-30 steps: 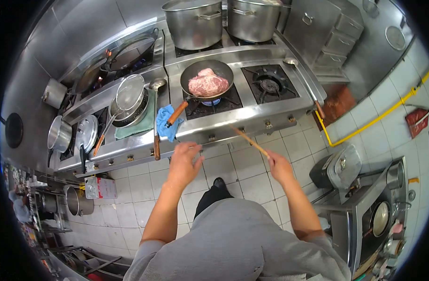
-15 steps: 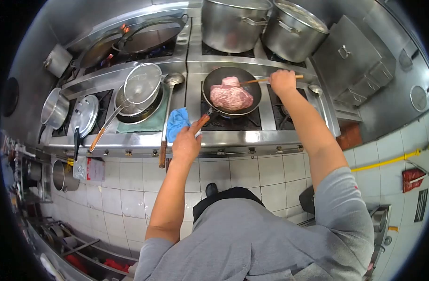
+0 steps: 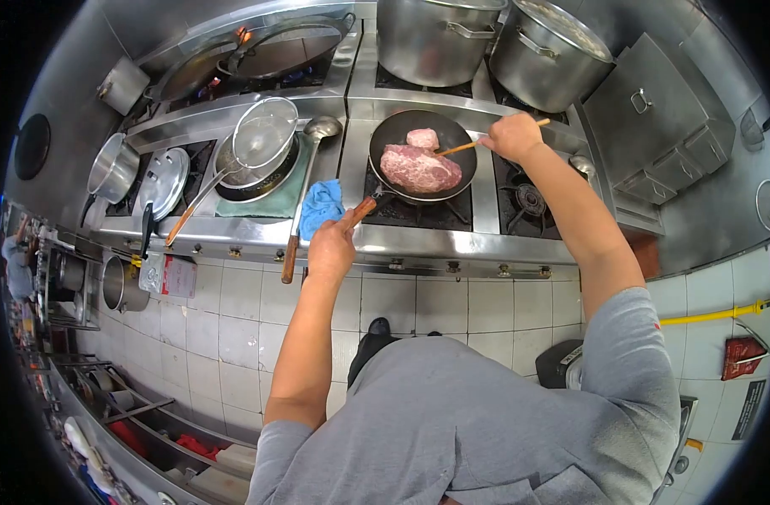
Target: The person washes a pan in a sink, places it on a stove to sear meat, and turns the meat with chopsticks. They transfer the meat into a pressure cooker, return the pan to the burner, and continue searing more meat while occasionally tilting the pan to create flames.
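A dark frying pan (image 3: 390,135) sits over a burner at the centre, with its wooden handle pointing down and left. My left hand (image 3: 332,248) is closed round that handle, beside a blue cloth (image 3: 322,202). Two pieces of pinkish raw meat lie in the pan: a large marbled piece (image 3: 420,170) and a small one (image 3: 422,139) behind it. Right of the pan, my right hand (image 3: 515,136) grips a thin wooden stick (image 3: 461,148), whose tip reaches between the two pieces.
Two tall steel pots (image 3: 435,50) stand behind. To the left are a strainer (image 3: 265,135) over another pan, a ladle (image 3: 323,127), a pot lid (image 3: 164,178) and a small pot (image 3: 113,167). Woks (image 3: 288,52) sit at the back left, with flame nearby.
The small piece of meat has come apart from the large one, and a gap shows between them. The stick's tip has moved slightly. The whole view has shifted a little.
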A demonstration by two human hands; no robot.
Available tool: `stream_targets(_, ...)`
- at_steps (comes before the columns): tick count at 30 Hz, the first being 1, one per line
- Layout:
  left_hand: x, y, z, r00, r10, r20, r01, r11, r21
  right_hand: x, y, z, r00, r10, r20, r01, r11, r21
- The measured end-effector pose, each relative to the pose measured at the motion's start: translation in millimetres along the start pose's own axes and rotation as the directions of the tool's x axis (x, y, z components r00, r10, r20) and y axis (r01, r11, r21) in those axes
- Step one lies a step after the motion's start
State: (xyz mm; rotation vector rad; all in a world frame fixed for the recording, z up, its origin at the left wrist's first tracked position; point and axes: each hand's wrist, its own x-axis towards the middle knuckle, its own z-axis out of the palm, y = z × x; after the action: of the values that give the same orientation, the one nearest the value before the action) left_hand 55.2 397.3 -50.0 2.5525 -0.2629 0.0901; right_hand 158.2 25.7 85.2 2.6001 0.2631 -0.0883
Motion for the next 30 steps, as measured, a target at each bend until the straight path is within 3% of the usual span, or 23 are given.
stream_targets(8, 0, 4, 3, 0.998, 0.013, -0.065, -0.014, 1.000, -0.005, -41, -15, 7, 0.987, -0.080, -0.141, 0.074, 0.996, -0.044)
stream_targets(12, 1, 7, 0, 0.998, 0.004, -0.056, -0.004, 1.000, -0.001, -56, -20, -2, 0.986, -0.066, -0.151, 0.073, 0.996, 0.044)
stream_targets(19, -1, -1, 5, 0.999, -0.002, -0.038, 0.000, 0.999, -0.054, -67, -98, 1, 0.990, -0.139, 0.023, 0.138, 0.990, 0.030)
stream_targets(21, -2, -1, 3, 0.999, 0.015, -0.039, -0.017, 0.998, -0.063, -57, -121, 12, 0.998, 0.004, 0.056, 0.000, 0.998, -0.066)
stream_targets(25, -5, 7, -1, 1.000, 0.000, -0.004, -0.001, 0.999, -0.054, -55, -127, -1, 0.998, 0.064, 0.008, -0.063, 0.996, -0.061)
stream_targets(27, -3, 5, -1, 1.000, 0.014, -0.026, -0.015, 0.999, -0.047, -64, -117, -25, 0.983, 0.136, 0.125, -0.144, 0.988, 0.054)
stream_targets(30, -3, 6, -2, 1.000, -0.013, -0.009, 0.013, 0.999, -0.044, -76, -86, -56, 0.969, 0.188, 0.157, -0.207, 0.972, 0.115)
